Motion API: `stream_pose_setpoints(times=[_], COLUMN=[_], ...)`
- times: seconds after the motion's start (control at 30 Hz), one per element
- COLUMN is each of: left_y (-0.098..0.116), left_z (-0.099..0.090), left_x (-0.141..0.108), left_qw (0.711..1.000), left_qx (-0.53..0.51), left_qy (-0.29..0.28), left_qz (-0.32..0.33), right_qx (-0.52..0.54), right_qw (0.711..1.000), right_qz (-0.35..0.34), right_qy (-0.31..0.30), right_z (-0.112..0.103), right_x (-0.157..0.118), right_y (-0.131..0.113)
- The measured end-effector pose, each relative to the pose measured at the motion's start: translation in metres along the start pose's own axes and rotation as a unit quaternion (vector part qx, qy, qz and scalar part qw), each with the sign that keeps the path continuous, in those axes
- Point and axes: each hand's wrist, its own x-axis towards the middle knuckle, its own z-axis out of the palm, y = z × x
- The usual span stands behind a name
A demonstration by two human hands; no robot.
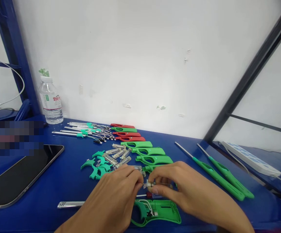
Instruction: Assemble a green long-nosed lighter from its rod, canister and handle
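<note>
My right hand [179, 183] pinches a clear lighter fuel tank [151, 184] by its valve end, above the table. My left hand [121, 191] faces it with curled fingers pressed together; whatever is between them is hidden. Below the hands lies an open green lighter casing half [171, 210], with a teal trigger [142, 210] and white wires inside. From its left side a metal tube [70, 204] sticks out, partly behind my left forearm. A thin screwdriver [149, 195] lies between the hands and the casing. Several more clear tanks [110, 158] and loose teal triggers [89, 164] are just beyond.
Green casing halves [155, 150] and red ones [130, 138] form a column behind. Metal tubes with wires [82, 130] lie back left. Two long green lighters [210, 173] rest at right, near a power strip [252, 158]. A phone [16, 179] and water bottle [51, 111] are left.
</note>
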Motion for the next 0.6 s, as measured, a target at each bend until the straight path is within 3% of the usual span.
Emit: stream_pose_setpoints(times=[0.33, 0.6], left_y=[-0.0024, -0.0012], left_z=[0.0032, 0.0024], left_x=[-0.0019, -0.003], left_qw=[1.0, 1.0], left_qx=[0.002, 0.019], left_qy=[0.02, -0.015], left_qz=[0.017, -0.002], right_qx=[0.005, -0.005], right_qw=[1.0, 1.0], right_qz=[0.0, -0.002], right_qy=[0.003, 0.002], right_z=[0.0031, 0.0046], right_x=[-0.0006, 0.0005], right_y=[0.0008, 0.0017])
